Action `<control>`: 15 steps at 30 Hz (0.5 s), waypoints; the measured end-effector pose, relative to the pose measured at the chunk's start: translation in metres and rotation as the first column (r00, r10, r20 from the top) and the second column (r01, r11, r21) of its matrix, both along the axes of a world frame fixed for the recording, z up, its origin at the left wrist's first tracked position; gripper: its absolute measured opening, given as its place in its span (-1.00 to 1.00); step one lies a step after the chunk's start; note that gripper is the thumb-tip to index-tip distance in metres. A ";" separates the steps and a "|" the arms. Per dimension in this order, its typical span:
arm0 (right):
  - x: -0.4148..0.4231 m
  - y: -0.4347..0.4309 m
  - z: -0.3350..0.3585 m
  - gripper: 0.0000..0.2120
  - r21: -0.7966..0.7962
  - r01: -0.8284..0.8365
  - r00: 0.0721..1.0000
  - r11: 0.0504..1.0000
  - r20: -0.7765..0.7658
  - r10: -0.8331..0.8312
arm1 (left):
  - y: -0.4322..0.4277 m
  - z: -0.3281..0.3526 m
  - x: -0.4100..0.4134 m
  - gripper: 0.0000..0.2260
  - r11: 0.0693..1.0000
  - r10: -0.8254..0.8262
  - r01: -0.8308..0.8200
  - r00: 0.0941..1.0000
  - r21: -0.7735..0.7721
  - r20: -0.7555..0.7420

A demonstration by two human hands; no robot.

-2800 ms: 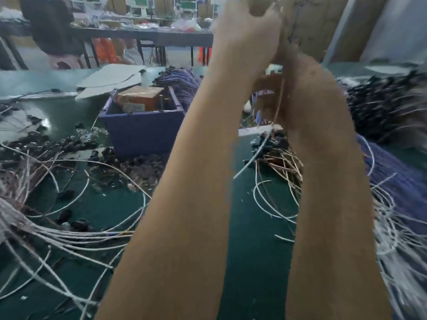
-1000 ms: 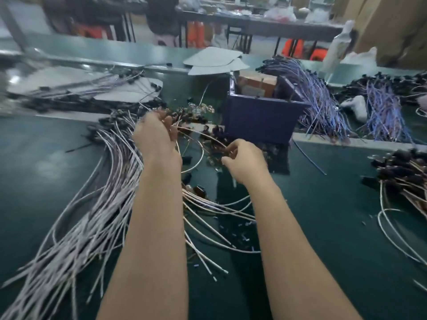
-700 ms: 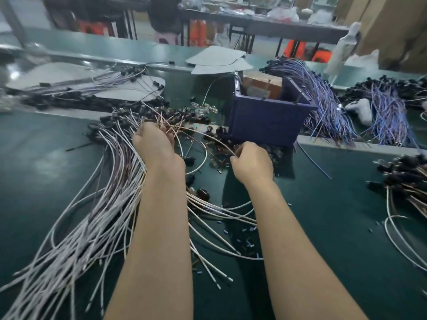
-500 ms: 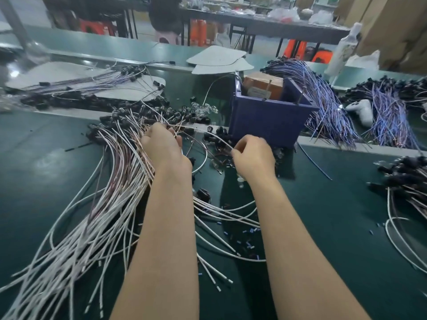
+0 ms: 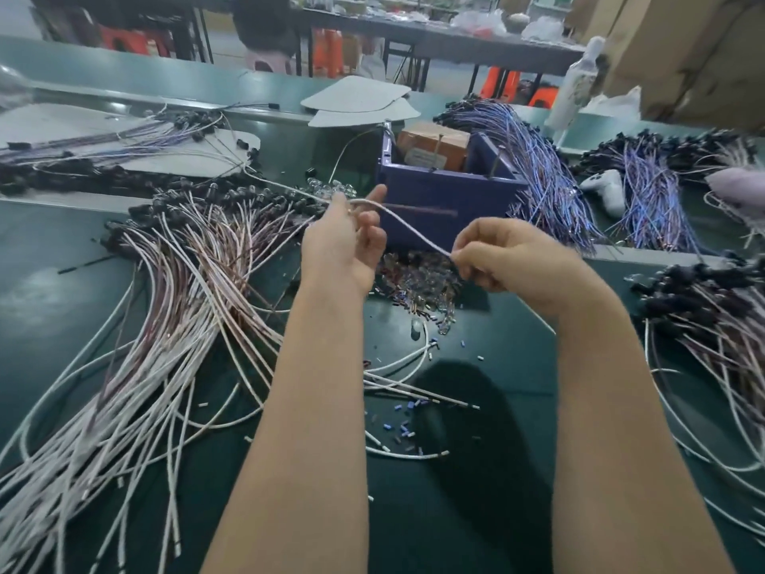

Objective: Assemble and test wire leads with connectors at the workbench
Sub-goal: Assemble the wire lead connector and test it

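Green table (image 5: 517,470) littered with wires; left hand (image 5: 341,246) and right hand (image 5: 503,258) each pinching one white wire (image 5: 407,225); keep taut, feed end squarely.

Pale wire lead (image 5: 407,227), thin and slack, stretched slantwise between both grips, higher at the left grip (image 5: 345,242), lower at the right grip (image 5: 503,256). Fanned bundle of white and reddish leads (image 5: 174,308) left of and below the left grip. Heap of small clear connectors (image 5: 418,279) beneath the grips.

A white game controller (image 5: 605,192) lies beside a tall white bottle (image 5: 573,89).
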State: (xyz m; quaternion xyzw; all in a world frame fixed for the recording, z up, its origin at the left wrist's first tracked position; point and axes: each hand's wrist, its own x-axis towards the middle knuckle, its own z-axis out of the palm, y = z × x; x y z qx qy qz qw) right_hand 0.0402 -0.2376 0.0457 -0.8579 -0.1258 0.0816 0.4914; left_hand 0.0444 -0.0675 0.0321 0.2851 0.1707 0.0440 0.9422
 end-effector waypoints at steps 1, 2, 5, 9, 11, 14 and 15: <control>0.000 -0.003 -0.003 -0.83 -0.086 -0.003 1.000 0.996 -0.022 0.001 | -0.005 0.002 0.001 -0.76 0.999 -0.041 0.041 0.999 -0.021 0.024; 0.001 -0.005 -0.007 -0.84 -0.123 -0.014 0.999 0.992 -0.050 0.008 | -0.010 0.004 0.002 -0.75 0.997 -0.064 0.066 0.997 -0.047 0.040; 0.005 -0.005 -0.011 -0.84 -0.131 0.001 0.997 0.991 -0.077 -0.011 | -0.020 0.008 0.002 -0.73 0.987 -0.082 0.092 0.993 -0.133 0.082; 0.017 -0.004 -0.014 -0.82 -0.135 0.244 0.966 0.960 0.125 -0.228 | -0.030 0.012 0.000 -0.76 0.981 -0.113 0.129 0.987 -0.146 0.114; 0.020 -0.003 -0.015 -0.89 -0.116 0.321 0.938 0.940 0.179 -0.298 | -0.032 0.014 -0.002 -0.79 0.985 -0.123 0.137 0.983 -0.102 0.136; 0.022 -0.003 -0.014 -0.91 -0.090 0.391 0.897 0.916 0.260 -0.357 | -0.034 0.018 -0.005 -0.81 0.992 -0.119 0.126 0.975 -0.025 0.187; 0.022 -0.003 -0.012 -0.90 -0.056 0.404 0.879 0.913 0.298 -0.371 | -0.034 0.019 -0.006 -0.81 0.994 -0.110 0.112 0.972 0.002 0.209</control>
